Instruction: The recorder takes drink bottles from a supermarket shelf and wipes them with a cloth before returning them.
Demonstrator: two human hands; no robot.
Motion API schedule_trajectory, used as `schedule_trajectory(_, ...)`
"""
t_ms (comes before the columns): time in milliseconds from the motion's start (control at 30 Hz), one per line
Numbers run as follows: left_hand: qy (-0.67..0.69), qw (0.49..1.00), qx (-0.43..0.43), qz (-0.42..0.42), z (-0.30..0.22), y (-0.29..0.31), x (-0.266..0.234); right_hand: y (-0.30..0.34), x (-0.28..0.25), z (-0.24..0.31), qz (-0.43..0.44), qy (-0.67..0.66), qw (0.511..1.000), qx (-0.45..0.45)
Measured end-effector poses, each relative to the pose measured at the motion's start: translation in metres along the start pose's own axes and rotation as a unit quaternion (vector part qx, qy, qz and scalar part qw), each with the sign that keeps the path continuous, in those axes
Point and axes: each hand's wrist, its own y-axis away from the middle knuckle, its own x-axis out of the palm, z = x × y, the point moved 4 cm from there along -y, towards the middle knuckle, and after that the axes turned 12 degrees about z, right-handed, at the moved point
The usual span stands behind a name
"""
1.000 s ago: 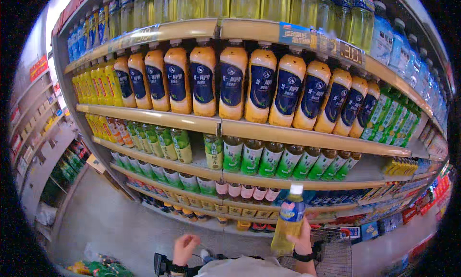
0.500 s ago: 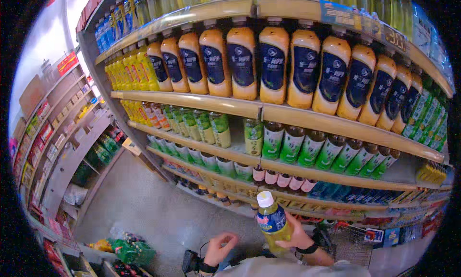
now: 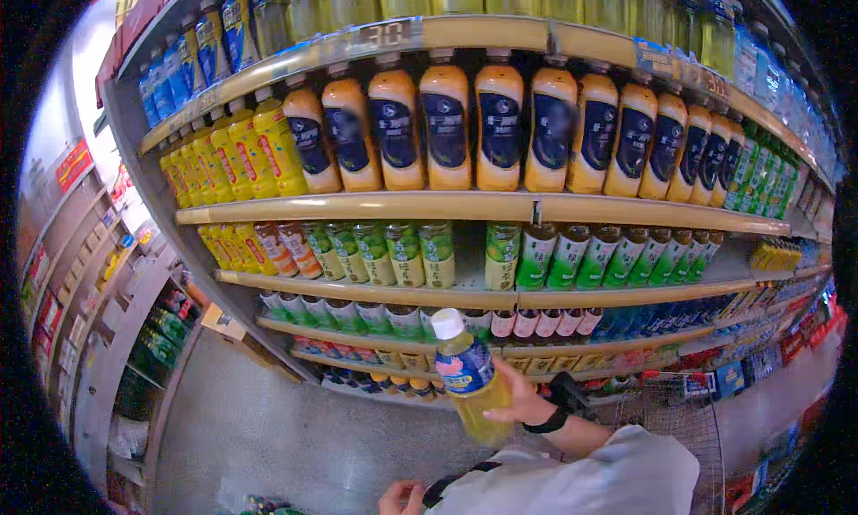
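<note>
My right hand (image 3: pixel 508 397) is wrapped round a plastic bottle (image 3: pixel 469 372) of yellow drink with a white cap and a blue label. The bottle tilts a little to the left, upright end up, in front of the lower shelves. At the lower edge my left hand (image 3: pixel 402 497) shows only in part, its fingers curled in and nothing visible in them. Ahead, large orange bottles (image 3: pixel 445 131) with dark labels stand in a row. Below them are green-labelled bottles (image 3: pixel 438 254), with a gap before a single similar bottle (image 3: pixel 502 256).
Yellow bottles (image 3: pixel 237 149) fill the left of the shelf (image 3: pixel 357 207). A wire cart (image 3: pixel 675 417) stands at the right, by my right arm. A cardboard box (image 3: pixel 237 332) sits on the floor near the shelf's left end. Another shelf unit (image 3: pixel 134 327) lines the left side.
The view has shifted, bringing the shelves nearer. My right hand has raised the bottle up and to the left. My left hand has dropped toward the lower edge.
</note>
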Motion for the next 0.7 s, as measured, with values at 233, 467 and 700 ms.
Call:
schedule_trajectory(233,0.042,0.996,0.012,-0.082,0.009,0.028,-0.067,-0.063,0.053,-0.019,0.052,0.021,0.997,-0.057)
schedule_trajectory(467,0.114,0.97,-0.037,-0.211,0.009,0.056,-0.125,-0.134,0.106,-0.065,0.136,-0.071,0.988,0.027)
schedule_trajectory(700,0.118,0.941,-0.06,-0.31,0.028,0.048,-0.19,-0.224,0.165,-0.092,0.226,-0.056,0.972,-0.025)
